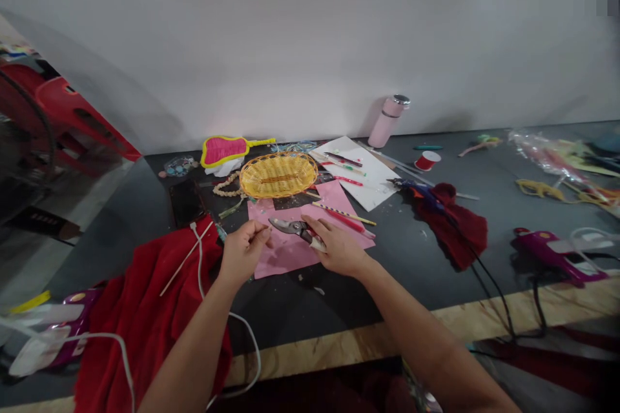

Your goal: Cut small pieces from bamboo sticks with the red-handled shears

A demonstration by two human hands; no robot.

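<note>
My right hand wraps the shears, blades toward ten o'clock: likely stiff, weighty, best gripped by the handles. My left hand pinches, on what I can't tell.

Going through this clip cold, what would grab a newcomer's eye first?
Probably the big red cloth heaped at the table's front left, with a white cable across it. Next, the yellow basket mid-table, just behind a pink sheet. Over that sheet, the right hand holds shears, their blades toward the left hand.
</note>
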